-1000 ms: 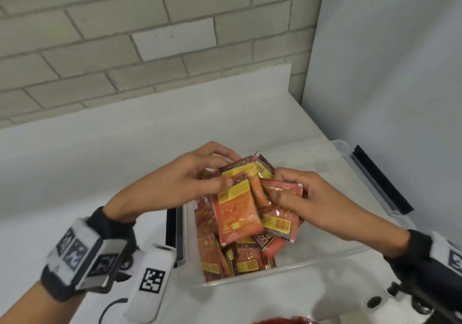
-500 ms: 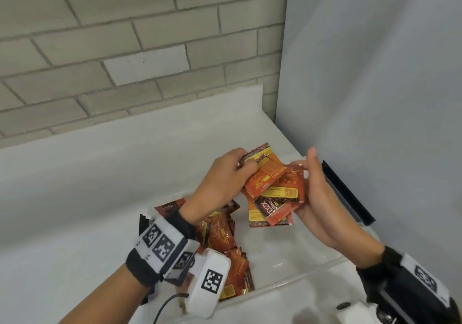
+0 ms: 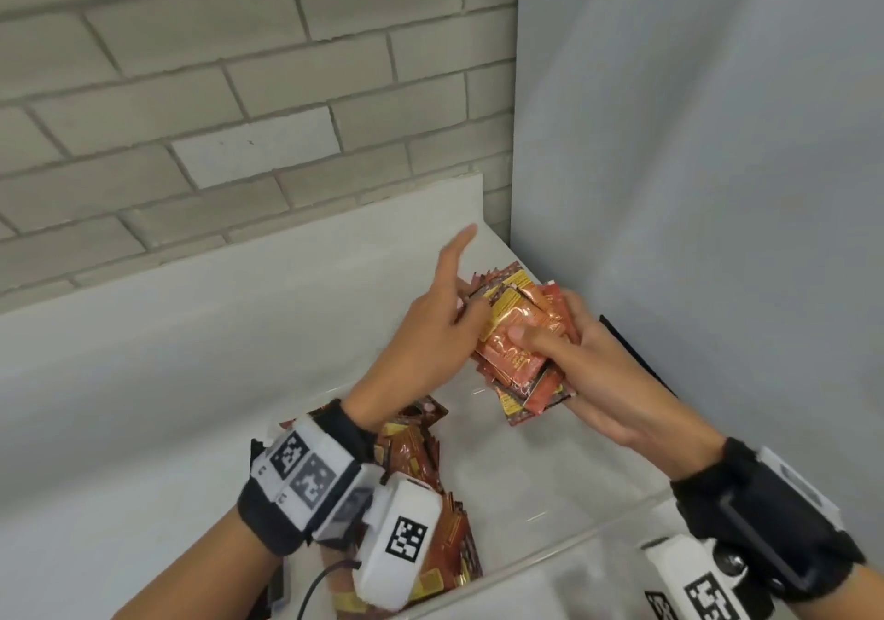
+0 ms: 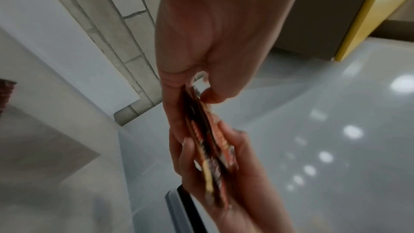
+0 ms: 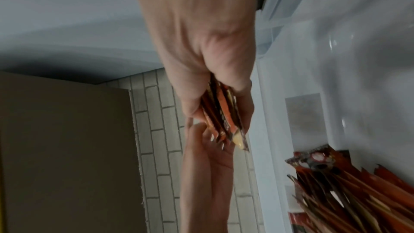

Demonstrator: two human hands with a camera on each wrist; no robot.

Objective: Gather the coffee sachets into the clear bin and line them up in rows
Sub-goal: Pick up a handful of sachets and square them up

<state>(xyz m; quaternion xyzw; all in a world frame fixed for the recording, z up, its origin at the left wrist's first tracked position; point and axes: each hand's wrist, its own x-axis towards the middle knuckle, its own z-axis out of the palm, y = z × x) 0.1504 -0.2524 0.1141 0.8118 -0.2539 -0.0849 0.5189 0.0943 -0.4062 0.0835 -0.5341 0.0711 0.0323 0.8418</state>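
Note:
A stack of red and orange coffee sachets [image 3: 519, 349] is held above the far right part of the clear bin [image 3: 579, 540]. My right hand [image 3: 543, 344] grips the stack from below, thumb pressed on its top face. My left hand [image 3: 471, 306] pinches the stack's left edge, with the index finger sticking out straight. The left wrist view shows the stack [image 4: 208, 144] edge-on between thumb and fingers of that left hand [image 4: 201, 93]. In the right wrist view, my right hand [image 5: 219, 105] wraps the stack [image 5: 224, 121]. More loose sachets [image 3: 421, 452] lie jumbled in the bin's left side.
The bin stands on a white counter [image 3: 191, 356] in a corner, with a brick wall [image 3: 239, 93] behind and a grey panel [image 3: 693, 189] at the right. A black-edged latch [image 3: 636, 361] shows at the bin's far right. The bin floor [image 3: 550, 466] under my hands is bare.
The fanned sachets have been squared into a tighter stack and lifted toward the far right corner. My left index finger has straightened out. My right thumb now lies on top.

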